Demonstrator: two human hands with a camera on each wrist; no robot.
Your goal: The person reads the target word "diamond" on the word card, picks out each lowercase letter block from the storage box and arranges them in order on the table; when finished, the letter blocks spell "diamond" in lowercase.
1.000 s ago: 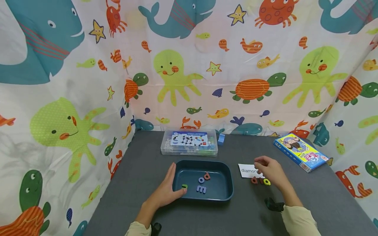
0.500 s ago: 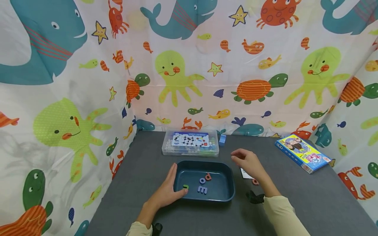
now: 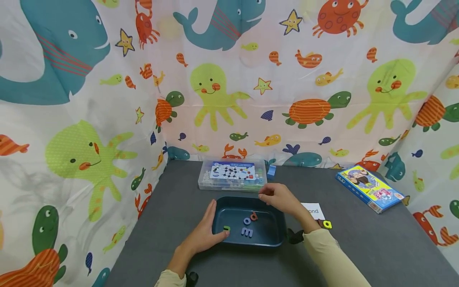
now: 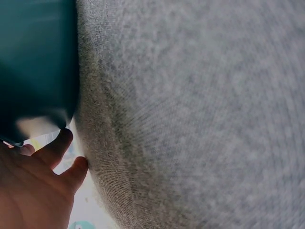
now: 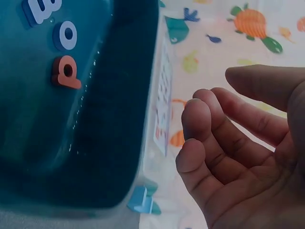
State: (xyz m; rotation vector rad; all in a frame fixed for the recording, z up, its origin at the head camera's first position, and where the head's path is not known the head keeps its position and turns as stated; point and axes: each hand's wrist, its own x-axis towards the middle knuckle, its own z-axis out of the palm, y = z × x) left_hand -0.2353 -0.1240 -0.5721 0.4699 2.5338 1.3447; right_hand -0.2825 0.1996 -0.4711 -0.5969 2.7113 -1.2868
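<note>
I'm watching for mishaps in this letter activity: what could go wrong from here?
The left hand, holding the tray, has its thumb at the green letter and might nudge it. The right forearm hides part of the word card; if lowered, it might shift that card. The right hand, near the tray's far rim, could bump it.

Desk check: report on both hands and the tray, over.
Left hand against left side of tray. Right hand empty, near far-right corner. Four letters visible inside. Right forearm hides part of word card.
</note>
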